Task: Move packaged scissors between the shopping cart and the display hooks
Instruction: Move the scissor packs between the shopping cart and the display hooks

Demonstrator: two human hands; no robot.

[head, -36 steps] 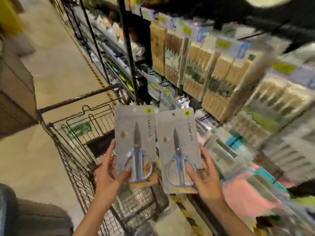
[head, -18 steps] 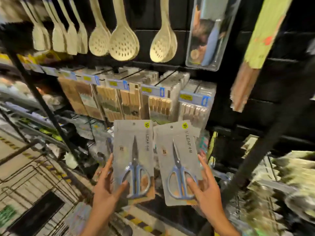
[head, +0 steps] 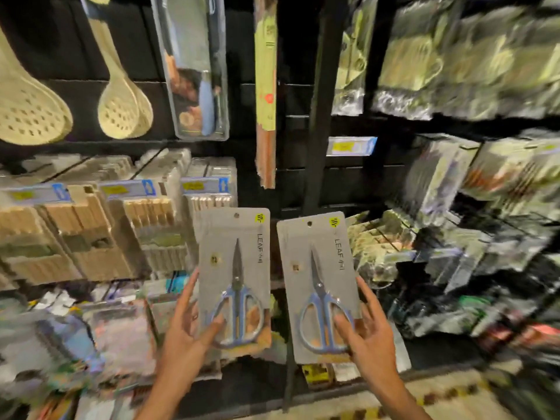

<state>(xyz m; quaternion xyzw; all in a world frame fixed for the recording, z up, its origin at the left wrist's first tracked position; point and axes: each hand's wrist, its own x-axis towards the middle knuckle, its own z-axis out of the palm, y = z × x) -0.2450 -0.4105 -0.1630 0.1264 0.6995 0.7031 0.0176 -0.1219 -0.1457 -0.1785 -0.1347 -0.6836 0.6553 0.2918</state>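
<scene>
Holding one scissors pack (head: 235, 280) pinched in the left hand (head: 188, 334) and another pack (head: 318, 286) in the right hand (head: 368, 331), both raised before the display, the person apparently has hanging still to do.

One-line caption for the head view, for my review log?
Left hand and right hand each hold a grey carded pack of blue-handled scissors upright before black store shelving.

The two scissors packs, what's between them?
Nothing held: head view shows a narrow gap between left pack and right pack, with only dark shelving behind.
</scene>
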